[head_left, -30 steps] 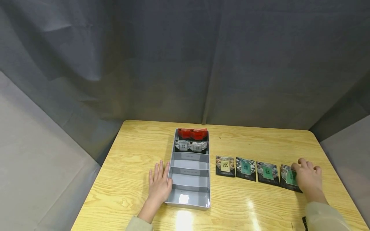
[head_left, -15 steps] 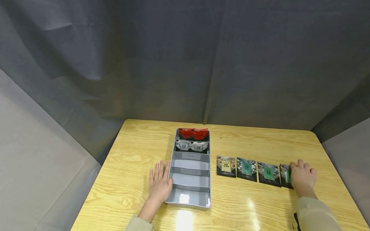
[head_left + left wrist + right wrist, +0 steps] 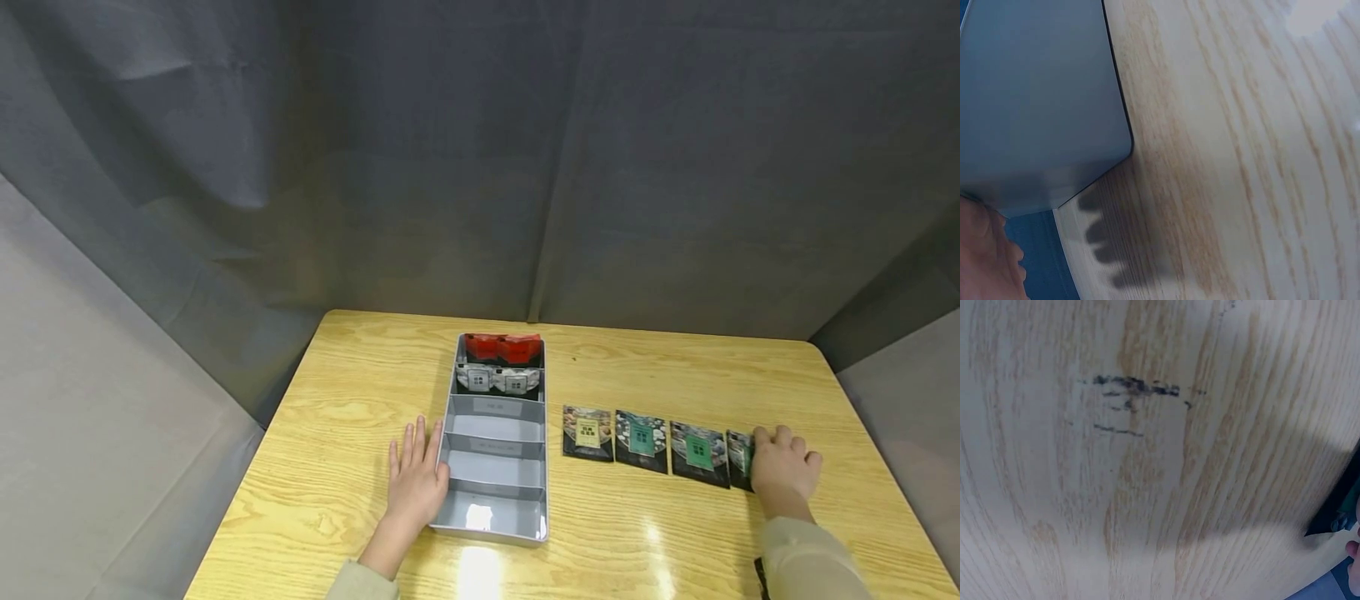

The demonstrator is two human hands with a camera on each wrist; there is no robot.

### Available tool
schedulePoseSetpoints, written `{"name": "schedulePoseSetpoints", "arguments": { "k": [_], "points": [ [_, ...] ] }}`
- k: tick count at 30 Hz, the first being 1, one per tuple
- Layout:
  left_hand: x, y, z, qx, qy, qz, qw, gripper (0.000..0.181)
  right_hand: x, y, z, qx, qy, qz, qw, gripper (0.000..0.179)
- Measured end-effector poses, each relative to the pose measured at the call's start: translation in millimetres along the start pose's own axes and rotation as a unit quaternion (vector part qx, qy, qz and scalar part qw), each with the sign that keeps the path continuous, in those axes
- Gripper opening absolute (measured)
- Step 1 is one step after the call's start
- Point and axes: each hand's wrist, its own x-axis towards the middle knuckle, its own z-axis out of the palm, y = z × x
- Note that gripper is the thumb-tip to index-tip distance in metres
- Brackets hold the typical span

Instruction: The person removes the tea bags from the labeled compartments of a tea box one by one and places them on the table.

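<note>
My left hand (image 3: 415, 487) lies with straight fingers along the left side of a grey compartment tray (image 3: 495, 427), its thumb at the wall. The left wrist view shows the tray's outer wall (image 3: 1041, 94) and part of that hand (image 3: 988, 256). At the right, my right hand (image 3: 785, 468) grips the right part of a black sachet with a green label (image 3: 739, 457). Its fingers cover much of the sachet. A dark edge of the sachet (image 3: 1334, 515) and some fingertips show at the right border of the right wrist view.
Three more flat sachets lie in a row: one yellow-labelled (image 3: 587, 432), one teal-labelled (image 3: 641, 439), one green-labelled (image 3: 699, 452). Red sachets (image 3: 516, 348) and white-patterned sachets (image 3: 516, 382) stand in the tray's two far compartments. Behind the wooden table (image 3: 360, 367) hangs a grey curtain (image 3: 435, 167).
My right hand has moved a little left and closed over the rightmost sachet, whose visible part has narrowed. The left hand stays by the tray.
</note>
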Motion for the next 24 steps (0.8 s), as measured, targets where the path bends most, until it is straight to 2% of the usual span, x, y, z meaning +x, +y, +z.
{"name": "schedulePoseSetpoints", "arguments": {
  "k": [8, 19, 24],
  "points": [
    [-0.9, 0.2, -0.6, 0.0, 0.004, 0.002, 1.0, 0.056, -2.2, -1, 4, 0.004, 0.011, 0.0, 0.9999, 0.042],
    [-0.8, 0.1, -0.2, -0.002, 0.004, 0.002, 1.0, 0.056, -4.4, -3, -5, 0.02, 0.021, 0.009, 0.9995, 0.044],
    [-0.4, -0.6, 0.3, 0.001, 0.002, 0.003, 1.0, 0.056, -3.8, -16, -15, 0.044, 0.053, 0.012, 0.9976, 0.04]
  ]
}}
